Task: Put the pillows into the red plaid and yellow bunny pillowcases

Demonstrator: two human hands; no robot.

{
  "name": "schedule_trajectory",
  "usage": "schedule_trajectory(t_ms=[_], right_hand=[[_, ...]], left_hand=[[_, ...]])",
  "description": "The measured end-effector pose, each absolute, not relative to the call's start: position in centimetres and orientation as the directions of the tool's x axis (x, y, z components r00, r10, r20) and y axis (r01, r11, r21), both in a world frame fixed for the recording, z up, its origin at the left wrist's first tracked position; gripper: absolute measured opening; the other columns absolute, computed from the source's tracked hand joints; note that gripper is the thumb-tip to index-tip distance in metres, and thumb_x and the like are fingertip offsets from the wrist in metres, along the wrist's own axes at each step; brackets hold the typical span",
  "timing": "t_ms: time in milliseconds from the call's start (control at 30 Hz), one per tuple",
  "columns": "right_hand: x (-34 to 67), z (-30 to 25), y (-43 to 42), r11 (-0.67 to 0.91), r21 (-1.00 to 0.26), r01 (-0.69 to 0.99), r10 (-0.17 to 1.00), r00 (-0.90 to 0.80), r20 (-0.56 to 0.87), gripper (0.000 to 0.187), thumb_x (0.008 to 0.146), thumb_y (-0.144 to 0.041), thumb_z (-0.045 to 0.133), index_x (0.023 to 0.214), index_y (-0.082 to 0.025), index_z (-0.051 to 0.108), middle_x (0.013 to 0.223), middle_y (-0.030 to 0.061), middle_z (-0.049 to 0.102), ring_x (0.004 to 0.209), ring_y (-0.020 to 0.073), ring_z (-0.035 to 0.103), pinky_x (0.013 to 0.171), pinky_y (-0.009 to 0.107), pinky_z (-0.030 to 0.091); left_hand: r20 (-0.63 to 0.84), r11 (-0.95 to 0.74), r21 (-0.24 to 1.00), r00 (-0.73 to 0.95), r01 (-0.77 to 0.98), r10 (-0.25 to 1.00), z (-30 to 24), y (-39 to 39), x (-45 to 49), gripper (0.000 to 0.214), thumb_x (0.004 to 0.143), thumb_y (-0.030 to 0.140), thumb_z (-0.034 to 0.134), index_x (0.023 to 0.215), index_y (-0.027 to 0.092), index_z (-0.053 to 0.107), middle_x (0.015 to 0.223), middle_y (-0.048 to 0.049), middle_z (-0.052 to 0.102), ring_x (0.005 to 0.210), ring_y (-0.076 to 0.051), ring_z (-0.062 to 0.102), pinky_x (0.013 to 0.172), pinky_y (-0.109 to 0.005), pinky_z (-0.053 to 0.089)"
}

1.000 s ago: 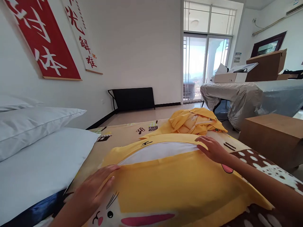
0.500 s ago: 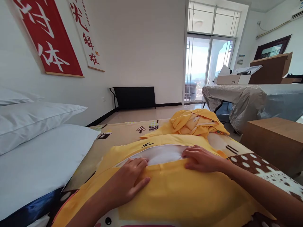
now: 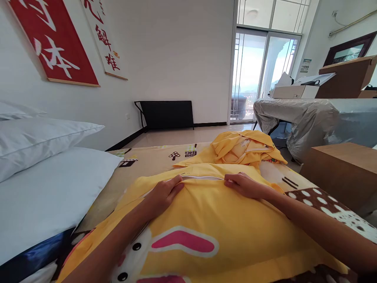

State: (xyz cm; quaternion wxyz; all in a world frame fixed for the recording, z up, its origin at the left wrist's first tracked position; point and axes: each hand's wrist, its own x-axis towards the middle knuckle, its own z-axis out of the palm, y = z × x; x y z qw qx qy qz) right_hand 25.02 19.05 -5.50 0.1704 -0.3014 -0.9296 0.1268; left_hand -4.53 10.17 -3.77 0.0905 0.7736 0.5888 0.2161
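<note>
A pillow in a yellow cartoon-print pillowcase [image 3: 212,232] lies on the bed in front of me. Only a thin white strip of the pillow [image 3: 203,178] shows at the far opening. My left hand [image 3: 163,192] pinches the yellow edge of the opening on the left. My right hand [image 3: 243,184] pinches the same edge on the right. Both hands have curled fingers closed on the cloth. A second yellow pillowcase [image 3: 244,147] lies crumpled just beyond.
White pillows [image 3: 44,173] are stacked at the left. A cartoon-print sheet [image 3: 153,157] covers the bed. A wooden box [image 3: 338,165] stands at the right, with a plastic-covered table [image 3: 309,118] and cardboard boxes behind it. A black rack [image 3: 166,114] leans on the far wall.
Both hands moved inward from the pillowcase's sides to the middle of its opening and drew the yellow edge over the white pillow, which is now almost hidden.
</note>
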Motion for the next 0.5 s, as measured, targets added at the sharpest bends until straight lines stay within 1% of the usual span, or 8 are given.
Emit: schedule_trajectory(t_ms=[67, 167, 267, 333, 400, 500], right_hand=[[24.1, -5.7, 19.9, 0.744, -0.361, 0.562, 0.652, -0.729, 0.208, 0.026, 0.093, -0.032, 0.038, 0.071, -0.02, 0.046, 0.063, -0.0029, 0.047, 0.062, 0.0121, 0.041, 0.065, 0.024, 0.031], [23.1, -6.1, 20.4, 0.708, -0.39, 0.589, 0.683, -0.712, 0.164, 0.026, 0.091, -0.03, 0.043, 0.068, -0.019, 0.046, 0.064, -0.0021, 0.049, 0.062, 0.0118, 0.041, 0.063, 0.024, 0.03], [23.6, -6.5, 20.0, 0.671, -0.45, 0.589, 0.71, -0.685, 0.164, 0.025, 0.088, -0.033, 0.047, 0.068, -0.018, 0.049, 0.064, -0.0022, 0.051, 0.062, 0.0116, 0.041, 0.062, 0.024, 0.03], [24.8, -6.7, 19.4, 0.648, -0.51, 0.566, 0.725, -0.663, 0.186, 0.023, 0.086, -0.034, 0.049, 0.071, -0.018, 0.052, 0.066, -0.0022, 0.053, 0.064, 0.0115, 0.043, 0.062, 0.024, 0.032], [26.6, -6.5, 18.7, 0.661, -0.534, 0.528, 0.711, -0.667, 0.22, 0.023, 0.086, -0.034, 0.049, 0.071, -0.017, 0.052, 0.067, -0.0023, 0.052, 0.064, 0.0111, 0.042, 0.062, 0.024, 0.033], [29.6, -5.6, 18.1, 0.728, -0.468, 0.5, 0.642, -0.737, 0.212, 0.026, 0.085, -0.034, 0.049, 0.066, -0.017, 0.046, 0.07, -0.0013, 0.05, 0.064, 0.0108, 0.04, 0.062, 0.024, 0.033]], left_hand=[[0.228, -0.265, 0.436, 0.18, 0.86, 0.957, -4.1, 11.4, -4.6, 0.033, 0.09, 0.049, 0.028, 0.076, 0.022, 0.042, 0.068, 0.0, 0.056, 0.065, -0.018, 0.053, 0.065, -0.029, 0.039], [0.21, -0.257, 0.461, 0.177, 0.849, 0.961, -4.9, 12.2, -4.5, 0.033, 0.089, 0.048, 0.03, 0.074, 0.021, 0.042, 0.071, -0.0006, 0.055, 0.068, -0.018, 0.053, 0.066, -0.029, 0.038], [0.188, -0.253, 0.443, 0.186, 0.86, 0.964, -5.1, 11.5, -4.6, 0.034, 0.089, 0.048, 0.033, 0.071, 0.021, 0.042, 0.068, 0.0008, 0.052, 0.065, -0.017, 0.05, 0.063, -0.027, 0.037], [0.185, -0.241, 0.415, 0.178, 0.877, 0.967, -4.9, 10.3, -5.3, 0.035, 0.088, 0.05, 0.035, 0.074, 0.02, 0.045, 0.067, 0.0012, 0.053, 0.063, -0.016, 0.05, 0.062, -0.027, 0.037], [0.178, -0.213, 0.38, 0.155, 0.9, 0.972, -4.7, 8.9, -6.7, 0.036, 0.087, 0.052, 0.037, 0.08, 0.019, 0.05, 0.069, 0.0006, 0.057, 0.063, -0.016, 0.051, 0.062, -0.027, 0.037], [0.146, -0.181, 0.333, 0.139, 0.925, 0.979, -4.3, 6.8, -9.4, 0.038, 0.086, 0.054, 0.038, 0.084, 0.019, 0.053, 0.074, -0.0008, 0.062, 0.066, -0.016, 0.054, 0.063, -0.026, 0.039]])
